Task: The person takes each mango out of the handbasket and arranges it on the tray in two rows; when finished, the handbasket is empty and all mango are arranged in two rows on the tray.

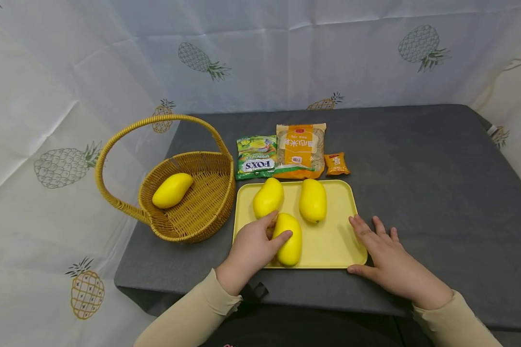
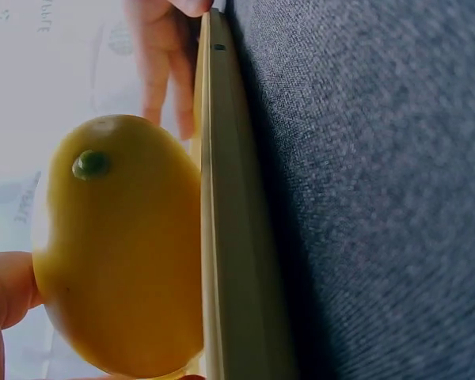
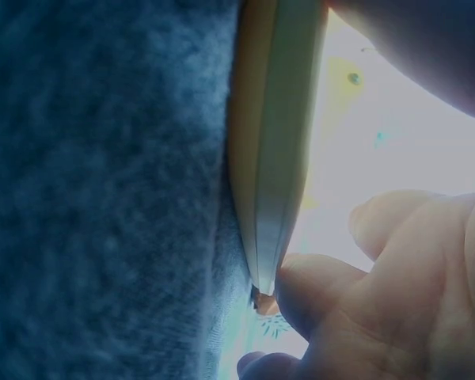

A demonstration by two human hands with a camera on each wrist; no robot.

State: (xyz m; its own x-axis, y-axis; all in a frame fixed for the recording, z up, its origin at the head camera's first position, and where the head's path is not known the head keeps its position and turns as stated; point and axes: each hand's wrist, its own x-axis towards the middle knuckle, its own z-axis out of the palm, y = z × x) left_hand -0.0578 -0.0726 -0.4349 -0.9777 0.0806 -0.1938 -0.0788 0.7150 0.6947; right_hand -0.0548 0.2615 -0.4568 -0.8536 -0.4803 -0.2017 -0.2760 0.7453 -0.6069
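My left hand (image 1: 253, 246) holds a yellow mango (image 1: 290, 239) at the front of the pale yellow tray (image 1: 334, 246), thumb on one side and fingers on the other. In the left wrist view the same mango (image 2: 127, 253) shows its green stem end and sits against the tray rim (image 2: 214, 237). Two more mangoes lie behind it on the tray, one at the left (image 1: 269, 196) and one in the middle (image 1: 313, 201). My right hand (image 1: 388, 260) has its fingers spread, with thumb and fingertip touching the tray's right edge.
A wicker basket (image 1: 219, 212) with a tall handle stands left of the tray, one mango (image 1: 172, 191) inside. Behind the tray lie a green FOX'S candy bag (image 1: 256, 156), a larger orange-and-clear food packet (image 1: 301, 150) and a small orange packet (image 1: 336, 164). The dark tabletop (image 1: 438, 193) extends right.
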